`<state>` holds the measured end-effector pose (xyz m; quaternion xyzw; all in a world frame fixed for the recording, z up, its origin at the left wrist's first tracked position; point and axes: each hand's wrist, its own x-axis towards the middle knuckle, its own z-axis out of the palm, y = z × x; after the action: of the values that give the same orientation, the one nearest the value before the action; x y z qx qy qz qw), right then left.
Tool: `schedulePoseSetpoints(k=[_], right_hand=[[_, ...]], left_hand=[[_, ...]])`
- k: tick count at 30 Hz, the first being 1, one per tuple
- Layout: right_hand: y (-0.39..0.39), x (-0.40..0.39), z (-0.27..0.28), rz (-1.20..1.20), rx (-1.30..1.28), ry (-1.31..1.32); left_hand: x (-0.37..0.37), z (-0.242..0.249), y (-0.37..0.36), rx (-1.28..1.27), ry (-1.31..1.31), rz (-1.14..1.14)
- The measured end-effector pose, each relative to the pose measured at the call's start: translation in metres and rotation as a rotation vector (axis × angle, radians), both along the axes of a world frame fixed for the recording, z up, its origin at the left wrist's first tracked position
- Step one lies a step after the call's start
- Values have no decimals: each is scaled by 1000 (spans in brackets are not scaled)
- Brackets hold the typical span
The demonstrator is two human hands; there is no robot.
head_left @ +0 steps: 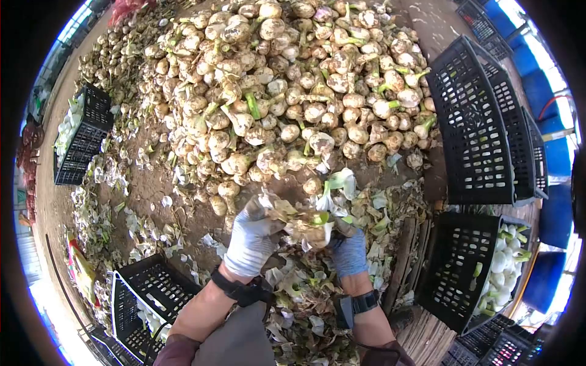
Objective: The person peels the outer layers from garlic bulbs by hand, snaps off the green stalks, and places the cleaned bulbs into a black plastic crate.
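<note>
My left hand, in a whitish glove, is closed on the left side of an onion with loose, papery brown skin and a cut green stem. My right hand, in a grey-blue glove, grips the same onion from the right; its fingertips are partly hidden. Just beyond my hands, a peeled white and green piece lies near the foot of a large heap of unpeeled onions. Below the onion, shed skins cover the ground.
A black crate with peeled white onions stands at right, below stacked black crates. Another crate is at lower left, and one with white onions at far left. Blue barrels line the right edge.
</note>
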<state>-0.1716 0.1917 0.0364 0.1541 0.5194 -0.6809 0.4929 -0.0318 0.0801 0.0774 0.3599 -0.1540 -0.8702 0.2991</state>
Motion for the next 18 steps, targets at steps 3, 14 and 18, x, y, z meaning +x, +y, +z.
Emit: schedulePoseSetpoints(k=[3,14,18], right_hand=[[10,-7,-30,-7,0,-1],[47,-57,-32,-143,-136,-245],[76,-106,26,-361,-213,-4]], left_hand=[[3,26,-4,-66,172,-111],[50,11,-8,-612,-350,-907],[38,-45,48,-1405,-469,-1672]])
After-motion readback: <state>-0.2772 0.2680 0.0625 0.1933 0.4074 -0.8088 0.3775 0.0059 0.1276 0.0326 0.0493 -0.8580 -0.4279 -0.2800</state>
